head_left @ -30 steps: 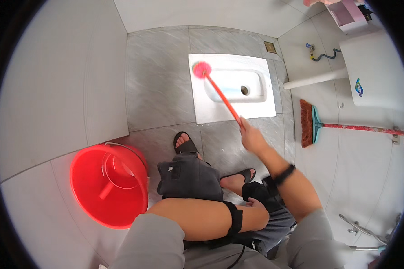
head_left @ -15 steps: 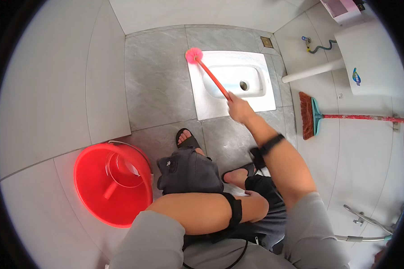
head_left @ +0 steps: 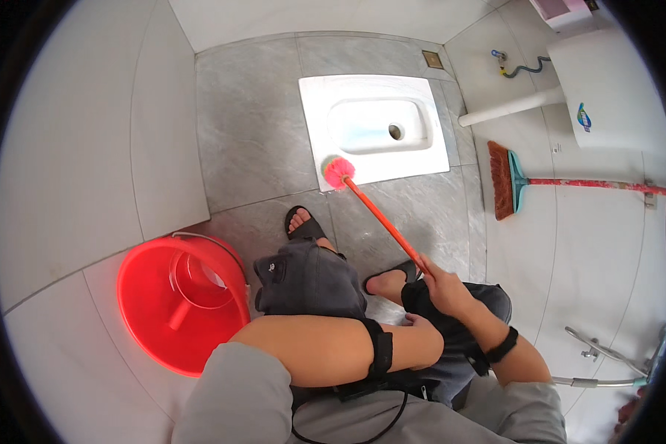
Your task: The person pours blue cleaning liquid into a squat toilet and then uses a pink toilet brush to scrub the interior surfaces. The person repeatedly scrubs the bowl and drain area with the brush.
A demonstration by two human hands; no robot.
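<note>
My right hand [head_left: 445,287] is wrapped round the end of the long orange handle of a toilet brush [head_left: 383,219]. Its round pink bristle head, tinged green at the edge, rests at the near left corner of a white squat toilet [head_left: 399,166] set in the floor. A dark drain hole shows toward the right of the pan. Across my lap lies my left forearm, with my left hand [head_left: 423,344] against my right leg; most of its fingers are hidden, and I see nothing held in it.
A red bucket [head_left: 137,311] with a red dipper [head_left: 200,285] inside stands at my left. On the right wall hang a broom [head_left: 502,181], a white cistern [head_left: 614,89] with its pipe [head_left: 510,107], and a hose [head_left: 607,355]. A floor drain [head_left: 433,59] lies at the far right.
My right hand has drawn back toward my right knee with the brush. The bristle head has gone from the toilet's far left corner to its near left corner. My left hand has stayed put.
</note>
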